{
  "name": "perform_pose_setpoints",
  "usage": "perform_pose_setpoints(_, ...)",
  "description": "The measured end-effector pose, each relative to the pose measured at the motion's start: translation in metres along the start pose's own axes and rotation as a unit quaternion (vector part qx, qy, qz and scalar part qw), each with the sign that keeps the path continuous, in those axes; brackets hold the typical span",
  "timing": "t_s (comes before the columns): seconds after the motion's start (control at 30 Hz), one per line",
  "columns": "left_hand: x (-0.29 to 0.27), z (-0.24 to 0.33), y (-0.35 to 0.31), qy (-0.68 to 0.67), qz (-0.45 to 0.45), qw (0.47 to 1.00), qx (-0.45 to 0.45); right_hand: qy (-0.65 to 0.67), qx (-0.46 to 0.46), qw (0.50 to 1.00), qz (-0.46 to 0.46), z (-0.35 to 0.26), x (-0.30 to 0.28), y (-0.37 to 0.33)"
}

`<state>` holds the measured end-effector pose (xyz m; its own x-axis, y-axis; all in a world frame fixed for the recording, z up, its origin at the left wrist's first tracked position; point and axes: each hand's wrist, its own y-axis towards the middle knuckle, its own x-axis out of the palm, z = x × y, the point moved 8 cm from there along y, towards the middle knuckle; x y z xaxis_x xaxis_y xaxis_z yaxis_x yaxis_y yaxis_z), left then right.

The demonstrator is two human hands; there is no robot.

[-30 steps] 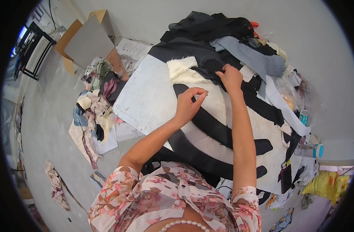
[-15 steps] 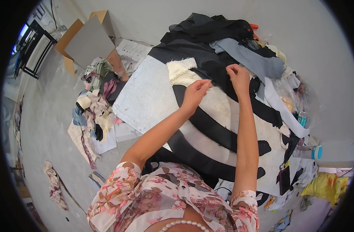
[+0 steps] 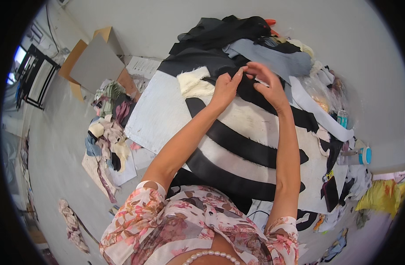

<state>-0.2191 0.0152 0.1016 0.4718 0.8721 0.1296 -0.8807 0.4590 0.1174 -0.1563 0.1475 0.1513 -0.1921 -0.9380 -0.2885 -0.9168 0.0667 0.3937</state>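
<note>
My left hand (image 3: 226,90) is closed, thumb and forefinger pinched on the edge of a black fabric piece (image 3: 246,88) at the far part of the table. Close beside it is my right hand (image 3: 271,88), its fingers curved and its thumb apart from them. Its fingertips meet those of the left hand over the black cloth. Two curved black fabric strips (image 3: 237,139) lie nearer me across the white tabletop (image 3: 145,106), one before the other. A cream fabric scrap (image 3: 193,83) with frayed edges rests left of my left hand.
Black cloth (image 3: 224,35) and a grey-blue piece (image 3: 273,57) are heaped at the back. A phone (image 3: 330,194) lies at the right edge, near a bottle with a blue cap (image 3: 365,155). Fabric scraps (image 3: 112,137) and a cardboard box (image 3: 96,62) are on the floor at left.
My hands have come together over the black fabric. The right hand's fingers have spread from a pinch and reach toward the left hand. The whole view has shifted slightly.
</note>
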Motion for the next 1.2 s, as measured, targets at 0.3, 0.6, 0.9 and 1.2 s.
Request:
perform_pose_setpoints(0.3, 0.029, 0.04, -0.002, 0.181, -0.074, 0.977, 0.086, -0.156, 0.182, 0.968, -0.07, 0.058, -0.082, -0.074)
perform_pose_setpoints(0.6, 0.104, 0.053, 0.003, -0.188, -0.122, 0.974, 0.024, -0.225, 0.231, 0.938, 0.13, -0.039, -0.249, -0.196)
perform_pose_setpoints(0.9, -0.021, 0.019, -0.065, -0.115, -0.033, 0.987, -0.106, 0.004, 0.325, 0.941, 0.099, -0.069, -0.106, -0.255)
perform_pose_setpoints(1.2, -0.13, -0.044, -0.112, 0.046, 0.061, 0.984, -0.159, 0.103, 0.387, 0.916, -0.023, 0.003, 0.009, -0.249)
